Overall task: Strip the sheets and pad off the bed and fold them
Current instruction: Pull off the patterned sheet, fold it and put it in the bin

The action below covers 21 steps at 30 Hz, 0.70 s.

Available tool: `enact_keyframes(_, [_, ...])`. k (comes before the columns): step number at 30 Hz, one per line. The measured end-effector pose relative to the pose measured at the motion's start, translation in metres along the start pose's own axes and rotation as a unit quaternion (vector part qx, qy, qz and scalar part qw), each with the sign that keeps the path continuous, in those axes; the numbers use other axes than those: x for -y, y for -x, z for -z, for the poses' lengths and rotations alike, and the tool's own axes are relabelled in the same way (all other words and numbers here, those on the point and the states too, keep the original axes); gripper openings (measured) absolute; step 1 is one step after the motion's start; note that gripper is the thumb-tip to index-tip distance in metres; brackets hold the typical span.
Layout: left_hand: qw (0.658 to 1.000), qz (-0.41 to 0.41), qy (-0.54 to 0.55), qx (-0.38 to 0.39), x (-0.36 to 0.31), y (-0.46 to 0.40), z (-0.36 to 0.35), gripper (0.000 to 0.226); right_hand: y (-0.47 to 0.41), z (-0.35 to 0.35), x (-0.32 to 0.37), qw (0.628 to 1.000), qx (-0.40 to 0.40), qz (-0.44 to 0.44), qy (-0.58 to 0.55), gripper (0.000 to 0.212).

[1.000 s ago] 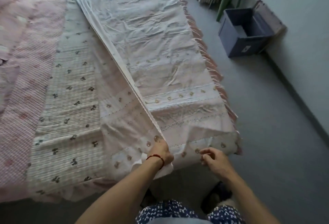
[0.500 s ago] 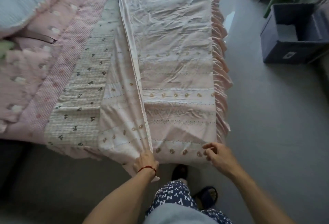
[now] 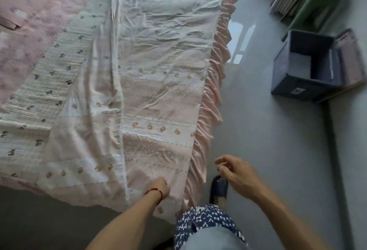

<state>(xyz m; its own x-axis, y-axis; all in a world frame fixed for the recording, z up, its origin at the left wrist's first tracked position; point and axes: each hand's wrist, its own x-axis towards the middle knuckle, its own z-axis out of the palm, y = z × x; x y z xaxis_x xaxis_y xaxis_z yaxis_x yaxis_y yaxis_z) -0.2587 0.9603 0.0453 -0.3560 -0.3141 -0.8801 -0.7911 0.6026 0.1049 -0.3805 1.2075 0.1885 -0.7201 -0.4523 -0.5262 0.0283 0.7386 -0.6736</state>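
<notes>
1. Pink sheet [image 3: 158,83], doubled lengthwise along the bed's right side, near end draped over the foot edge, ruffled trim [image 3: 215,83] hanging toward the floor.
2. Looks thin, limp, creased: light to lift, likely to sag and slip out of line; best taken at the two near corners, layers pinched together.
3. Left hand [image 3: 159,187] closed on the near hem.
4. Right hand [image 3: 236,172] off the cloth, loosely curled, holding nothing.
5. Beyond: patterned pad [image 3: 45,95], storage box [image 3: 309,69].
</notes>
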Motion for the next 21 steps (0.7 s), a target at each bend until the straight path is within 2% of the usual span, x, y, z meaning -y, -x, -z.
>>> enact_keyframes(4, [0.975,-0.100,0.155,-0.125,-0.163,0.007,0.053,0.015,-0.047,0.107,-0.022,0.999,-0.036,-0.011,0.000,0.015])
enact_keyframes(9, [0.925,-0.225,0.234,-0.196,-0.322,0.032,0.118,0.015,-0.118,0.216,-0.036,0.983,-0.115,-0.034,-0.141,0.020])
enact_keyframes(11, [0.911,-0.259,0.244,-0.210,-0.382,0.032,0.147,0.016,-0.151,0.258,-0.045,0.977,-0.118,-0.031,-0.173,0.020])
enact_keyframes(16, [0.895,-0.282,0.240,-0.250,-0.514,0.009,0.216,0.019,-0.249,0.361,-0.060,0.980,-0.107,-0.001,-0.170,0.020])
enact_keyframes(21, [0.898,-0.263,0.202,-0.289,-0.625,0.000,0.287,0.021,-0.345,0.478,-0.042,0.984,-0.071,0.037,-0.160,0.017])
